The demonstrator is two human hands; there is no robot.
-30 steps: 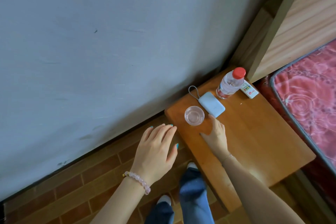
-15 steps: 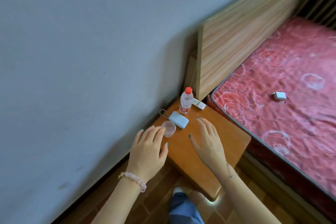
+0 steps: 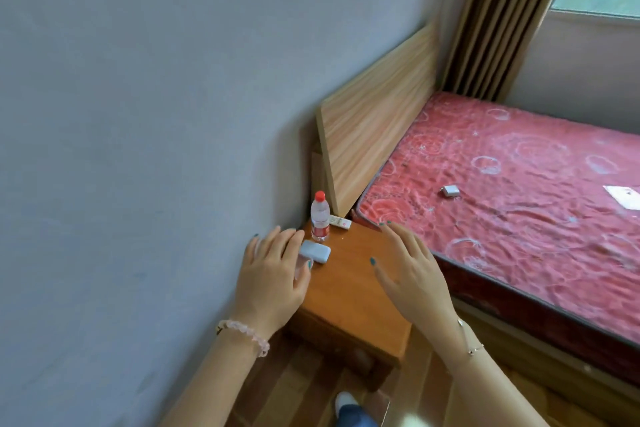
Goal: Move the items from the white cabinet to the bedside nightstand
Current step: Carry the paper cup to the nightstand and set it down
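The wooden nightstand (image 3: 349,291) stands between the grey wall and the bed. At its back a water bottle (image 3: 319,217) with a red cap stands upright, a small white remote (image 3: 340,221) lying beside it. A pale blue power bank (image 3: 316,251) lies in front of the bottle. A clear glass (image 3: 304,264) is mostly hidden under my left hand (image 3: 273,274), which hovers flat with straight fingers over the stand's left edge. My right hand (image 3: 410,274) hovers open above the stand's right side and holds nothing. The white cabinet is out of view.
A bed with a red patterned mattress (image 3: 512,211) and a wooden headboard (image 3: 377,114) fills the right side. A small white charger (image 3: 450,190) and a card (image 3: 623,197) lie on the mattress. Brown curtains (image 3: 502,17) hang by the window. My shoe (image 3: 344,404) shows on the wood floor.
The view has lifted and pulled back from the nightstand, showing the bed and window. My right hand rose off the tabletop; both hands now hover open above it.
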